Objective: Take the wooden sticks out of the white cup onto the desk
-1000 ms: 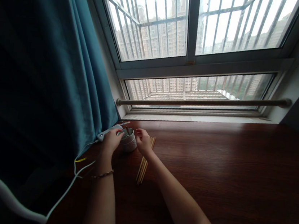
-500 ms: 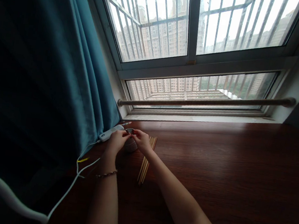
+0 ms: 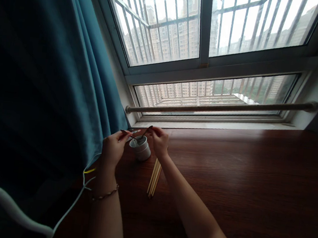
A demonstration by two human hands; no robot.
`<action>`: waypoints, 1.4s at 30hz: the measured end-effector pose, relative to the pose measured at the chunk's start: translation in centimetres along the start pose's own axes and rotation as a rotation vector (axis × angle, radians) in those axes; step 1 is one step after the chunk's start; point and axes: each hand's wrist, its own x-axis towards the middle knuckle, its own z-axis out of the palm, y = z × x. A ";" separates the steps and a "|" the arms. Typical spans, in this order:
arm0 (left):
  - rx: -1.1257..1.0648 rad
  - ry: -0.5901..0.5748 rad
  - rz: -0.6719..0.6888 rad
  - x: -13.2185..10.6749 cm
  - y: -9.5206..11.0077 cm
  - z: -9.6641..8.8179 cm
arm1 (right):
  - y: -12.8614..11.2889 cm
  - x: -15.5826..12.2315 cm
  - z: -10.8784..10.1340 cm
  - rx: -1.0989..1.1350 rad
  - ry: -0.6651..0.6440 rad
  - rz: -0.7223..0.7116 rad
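A small white cup [image 3: 142, 150] stands on the dark wooden table [image 3: 240, 183] near the window. My left hand [image 3: 112, 149] is closed in a pinch on a thin dark stick [image 3: 126, 133] to the left of the cup. My right hand [image 3: 159, 141] pinches another thin dark stick [image 3: 145, 132] that slants down into the cup. A bundle of pale wooden sticks [image 3: 154, 178] lies flat on the table just under my right wrist. A bracelet circles my left wrist.
A teal curtain [image 3: 50, 82] hangs at the left, close to my left hand. A white cable [image 3: 73, 205] runs along the table's left edge. A metal rail [image 3: 221, 106] crosses below the barred window. A dark panel stands at the far right.
Both hands have lifted from the cup's rim, each now holding a thin dark stick. The left hand has moved left and toward me, covering the white device by the curtain.
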 end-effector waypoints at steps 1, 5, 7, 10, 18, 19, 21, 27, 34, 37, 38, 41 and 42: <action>-0.021 0.054 0.006 -0.2 0.6 -0.5 | -1.0 0.3 -0.4 0.007 0.046 -0.011; -0.107 0.151 0.014 -0.8 2.3 -2.0 | -3.9 1.5 -2.2 0.005 0.299 -0.002; -0.146 0.109 0.011 -0.9 2.7 -2.2 | -3.9 2.1 -3.1 -0.065 0.302 0.128; -0.177 -0.060 -0.006 -0.7 2.4 -1.6 | -1.6 2.5 -4.2 -0.188 0.174 0.361; -0.016 -0.700 -0.163 -0.5 0.4 5.8 | 6.8 0.8 -5.4 -0.405 -0.040 0.767; 0.013 -0.746 -0.191 -0.6 0.2 7.0 | 7.3 0.6 -5.6 -0.427 -0.054 0.793; 0.076 -0.803 -0.238 -0.9 -0.3 9.1 | 7.9 0.2 -5.9 -0.465 -0.075 0.821; 0.264 -0.834 -0.291 -1.6 -1.6 12.7 | 9.5 -0.4 -6.8 -0.596 -0.097 0.809; 0.414 -0.834 -0.269 -2.2 -2.1 13.8 | 10.9 -1.0 -6.6 -0.659 -0.152 0.797; 0.441 -0.840 -0.259 -2.4 -2.0 13.7 | 10.6 -1.2 -6.2 -0.683 -0.151 0.762; 0.445 -0.841 -0.256 -2.4 -2.0 13.7 | 10.5 -1.3 -6.0 -0.690 -0.150 0.745; 0.461 -0.839 -0.255 -2.4 -1.9 13.6 | 10.4 -1.4 -5.5 -0.715 -0.142 0.689; 0.468 -0.839 -0.258 -2.4 -2.0 13.5 | 10.4 -1.5 -5.3 -0.723 -0.140 0.672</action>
